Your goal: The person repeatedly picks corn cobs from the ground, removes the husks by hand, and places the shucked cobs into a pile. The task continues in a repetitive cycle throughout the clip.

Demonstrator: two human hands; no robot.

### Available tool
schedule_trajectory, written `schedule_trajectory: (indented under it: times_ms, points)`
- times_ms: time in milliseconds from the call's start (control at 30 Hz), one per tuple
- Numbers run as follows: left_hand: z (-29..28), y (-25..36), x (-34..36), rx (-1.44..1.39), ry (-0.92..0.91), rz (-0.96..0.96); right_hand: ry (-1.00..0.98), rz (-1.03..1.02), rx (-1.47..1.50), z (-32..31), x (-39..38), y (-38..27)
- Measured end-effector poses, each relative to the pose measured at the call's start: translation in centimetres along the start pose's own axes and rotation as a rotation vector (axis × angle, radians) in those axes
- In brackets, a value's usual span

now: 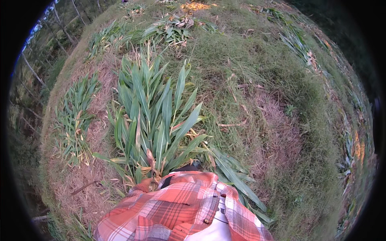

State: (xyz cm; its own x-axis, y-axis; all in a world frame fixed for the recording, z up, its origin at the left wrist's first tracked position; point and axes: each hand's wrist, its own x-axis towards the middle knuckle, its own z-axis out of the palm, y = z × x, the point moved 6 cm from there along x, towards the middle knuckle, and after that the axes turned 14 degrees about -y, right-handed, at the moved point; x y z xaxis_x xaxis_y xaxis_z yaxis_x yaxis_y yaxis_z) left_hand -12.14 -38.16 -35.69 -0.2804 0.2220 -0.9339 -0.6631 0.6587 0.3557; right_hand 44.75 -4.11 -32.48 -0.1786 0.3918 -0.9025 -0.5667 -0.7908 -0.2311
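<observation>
A large bundle of long-leaved green stalks, much like maize, spreads out in front of me with its leaf tips pointing away. Some leaves are dry and brown near its base. My left plaid sleeve reaches to the base of the bundle. The hand at its end is hidden or too blended with dry leaves to make out. My right hand does not show; the orange plaid shirt covers that side. More long green leaves stick out to the right, close to my body.
Another leafy heap lies to the left on dry straw. Further heaps lie ahead, with an orange-yellow pile beyond. A leafy row runs down the right. Grass covers much ground; trees stand at left.
</observation>
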Motion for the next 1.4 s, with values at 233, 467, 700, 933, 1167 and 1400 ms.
schedule_trajectory:
  times_ms: [233, 467, 700, 933, 1167, 1400]
  points:
    - [8.6, 18.4, 1.8, 0.132, -0.009, 0.623, -0.636, -0.096, 0.159, 31.7, 4.0, -5.8]
    - [8.7, 17.5, 4.9, 0.183, -0.044, 0.467, -1.862, -0.415, -0.688, 69.8, -33.5, 0.4]
    - [8.7, 10.7, 10.7, 0.776, -0.128, 0.309, -0.705, -0.251, -0.739, 48.3, -4.1, 0.2]
    - [11.8, 13.7, 7.6, 1.011, -0.115, 0.311, 0.287, 0.052, -0.659, 4.6, 3.5, 0.6]
    - [24.2, 12.8, 9.1, 1.165, -0.439, 0.175, 0.356, 0.163, -0.377, -3.9, 1.9, 8.3]
    - [30.3, 7.2, 11.8, 1.728, -0.356, 0.059, 0.117, 0.223, -0.520, 2.8, 16.8, 11.9]
